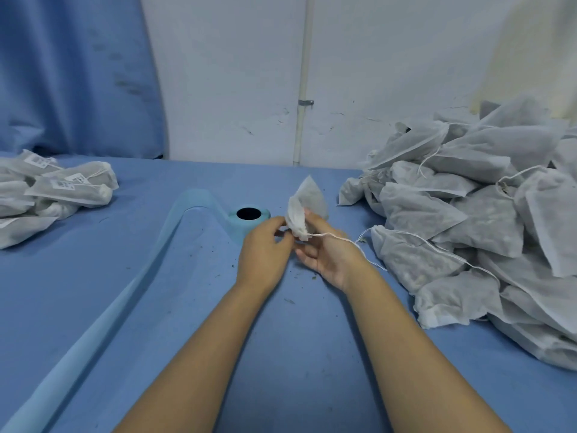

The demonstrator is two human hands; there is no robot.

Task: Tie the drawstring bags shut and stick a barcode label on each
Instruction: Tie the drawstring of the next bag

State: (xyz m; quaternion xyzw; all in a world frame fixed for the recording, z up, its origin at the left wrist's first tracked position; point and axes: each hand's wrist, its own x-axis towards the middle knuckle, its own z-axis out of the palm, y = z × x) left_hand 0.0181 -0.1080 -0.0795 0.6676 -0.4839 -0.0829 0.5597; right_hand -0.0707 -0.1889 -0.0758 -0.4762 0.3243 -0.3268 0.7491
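Item: bag (307, 203), white mesh, held upright mid-surface, neck gathered.
Left hand (265, 248): fingers pinched at the neck, likely on the cord end, though that is hidden.
Right hand (324, 248): grasping the neck; string (343, 237) trails right toward the untied pile (484, 226) along the right edge.
Risk: string may snag the pile's loose cords and drag bags; slack knot could spill contents.
Labelled pile (53, 189): far-left corner.
Label roll (246, 218): centre, backing strip runs to the near-left corner.
Surface (296, 339): blue cloth, specked with crumbs.
Room: white wall, pipe, blue curtain left.
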